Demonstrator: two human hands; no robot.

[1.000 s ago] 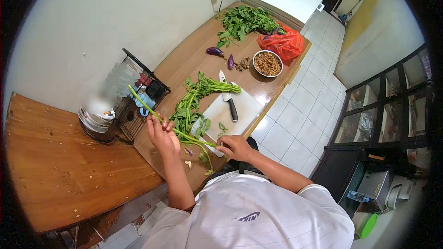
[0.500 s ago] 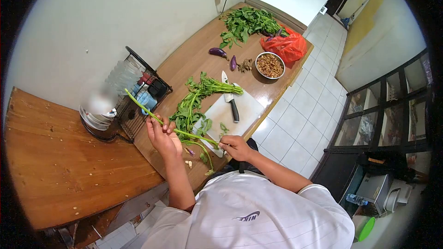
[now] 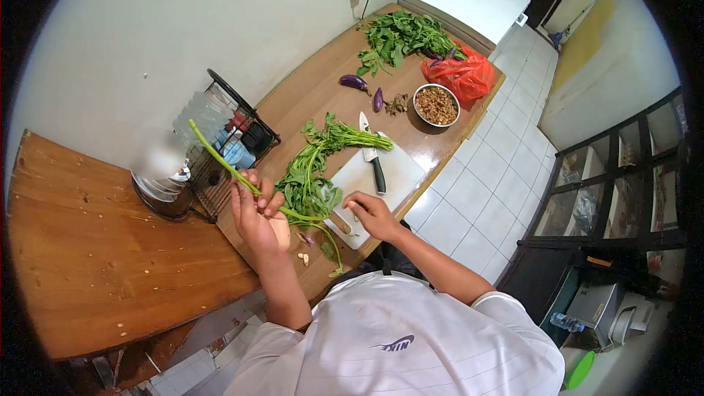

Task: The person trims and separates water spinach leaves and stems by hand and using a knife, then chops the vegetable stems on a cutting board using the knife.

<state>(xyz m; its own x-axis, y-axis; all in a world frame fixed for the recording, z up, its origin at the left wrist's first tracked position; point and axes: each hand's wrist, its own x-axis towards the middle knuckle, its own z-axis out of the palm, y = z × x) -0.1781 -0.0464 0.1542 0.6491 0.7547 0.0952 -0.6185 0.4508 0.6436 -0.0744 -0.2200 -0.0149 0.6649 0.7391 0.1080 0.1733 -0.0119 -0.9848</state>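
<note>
In the head view my left hand is closed round a long green vegetable stem, whose upper end points toward the dish rack. Its other end reaches past my palm toward the cutting board. My right hand is closed with curled fingers over the white cutting board, apart from the stem; anything in its fingertips is too small to make out. A bunch of leafy greens lies beside and partly on the board. Between the bunch's stem ends and the board's right part rests a black-handled knife.
Farther along the table are a bowl of brown chopped food, a red plastic bag, two purple eggplants and more greens. A dish rack stands against the wall at left. Tiled floor lies right of the table edge.
My right hand has let go of the stem's lower end and moved slightly up over the board. The left hand still grips the stem, which now looks shorter at that end.
</note>
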